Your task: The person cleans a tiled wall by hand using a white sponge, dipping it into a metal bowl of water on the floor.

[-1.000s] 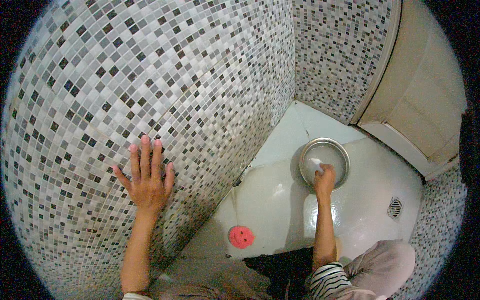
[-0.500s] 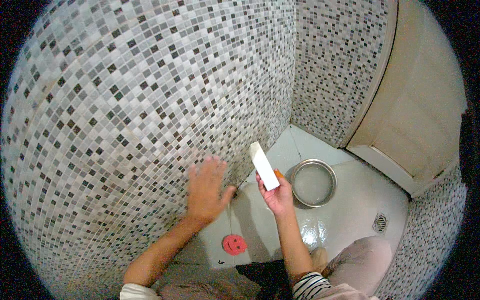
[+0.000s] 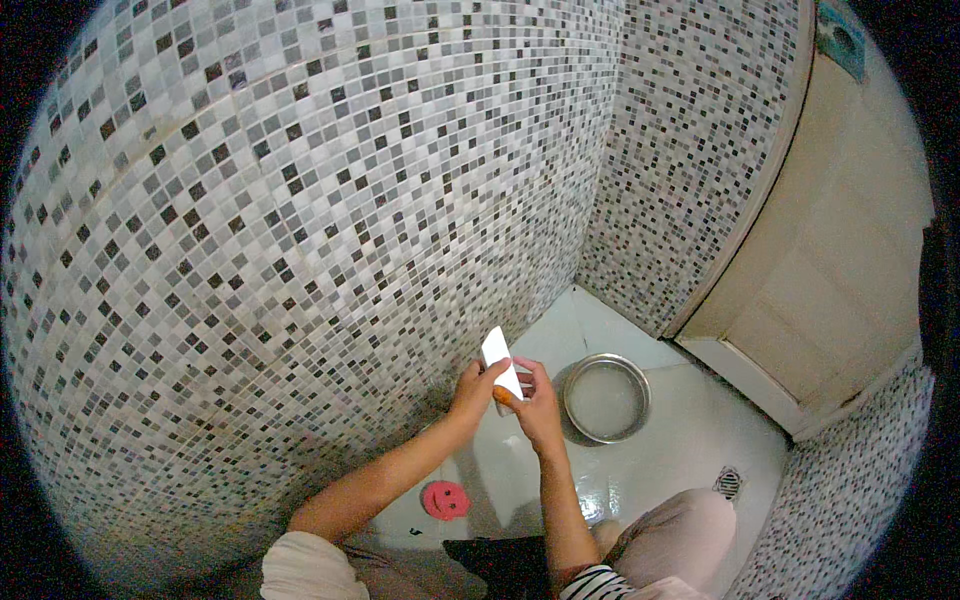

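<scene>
Both hands meet in front of the mosaic wall around a slim white rectangular block (image 3: 497,350), its upper end sticking out past the fingers. My left hand (image 3: 474,388) grips its left side, thumb laid across its face. On the lower part, my right hand (image 3: 538,402) is closed around the same block from the right. An orange patch (image 3: 507,397) shows at the right thumb; whether it belongs to the thumb or to something held, I cannot tell. Below the hands, a red round sponge with a smiling face (image 3: 445,500) lies on the wet floor.
To the right of my hands, a round metal basin (image 3: 607,398) holds cloudy water. A floor drain (image 3: 729,484) lies near the right wall. The mosaic wall (image 3: 300,250) rises close on the left, and a beige door (image 3: 790,290) stands at the right. My bent knee (image 3: 680,540) is at lower right.
My left hand, earlier spread and blurred by the wall, has come right and taken hold of the white block. My right hand has brought the block left and lower. The view has shifted.
</scene>
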A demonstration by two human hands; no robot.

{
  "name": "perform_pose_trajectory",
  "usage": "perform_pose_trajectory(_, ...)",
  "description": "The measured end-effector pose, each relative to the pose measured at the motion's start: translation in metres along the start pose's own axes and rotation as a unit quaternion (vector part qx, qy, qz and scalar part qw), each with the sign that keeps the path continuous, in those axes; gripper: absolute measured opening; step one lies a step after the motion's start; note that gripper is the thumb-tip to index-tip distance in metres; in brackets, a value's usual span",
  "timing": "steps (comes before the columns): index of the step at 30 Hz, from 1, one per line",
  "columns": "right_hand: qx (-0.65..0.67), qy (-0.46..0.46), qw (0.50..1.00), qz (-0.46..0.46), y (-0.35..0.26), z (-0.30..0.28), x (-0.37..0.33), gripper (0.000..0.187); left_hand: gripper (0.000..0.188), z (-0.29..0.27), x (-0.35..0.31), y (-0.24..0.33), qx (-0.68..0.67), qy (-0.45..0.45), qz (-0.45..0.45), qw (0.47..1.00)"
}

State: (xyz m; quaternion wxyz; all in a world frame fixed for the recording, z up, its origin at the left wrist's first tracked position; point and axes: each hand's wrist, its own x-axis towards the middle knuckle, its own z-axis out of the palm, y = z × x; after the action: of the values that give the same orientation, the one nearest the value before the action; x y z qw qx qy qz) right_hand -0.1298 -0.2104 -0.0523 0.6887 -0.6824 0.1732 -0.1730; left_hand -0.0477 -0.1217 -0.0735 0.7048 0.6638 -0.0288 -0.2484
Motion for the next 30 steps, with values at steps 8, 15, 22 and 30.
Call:
perform_pose_trajectory(8,-0.001,-0.052,0.998,-0.025,0.006,-0.002,0.015,0.066,0.051,-0.012,-0.017,0.001,-0.106,-0.003,-0.053,0.993)
perform_pose_trajectory(15,0.098,-0.018,0.990,-0.097,-0.068,0.037,0.060,0.062,0.051,-0.101,0.046,-0.091,0.174,-0.098,0.066,0.978)
perform_pose_trajectory(22,-0.032,0.065,0.989,-0.133,-0.089,0.029,0.113,0.066,0.052,-0.090,0.029,-0.066,0.574,-0.230,0.073,0.782)
perform_pose_trajectory(30,-0.068,0.002,0.995,-0.072,-0.102,0.049,0.112,0.071,0.058,-0.115,0.029,-0.077,0.655,-0.310,0.070,0.686)
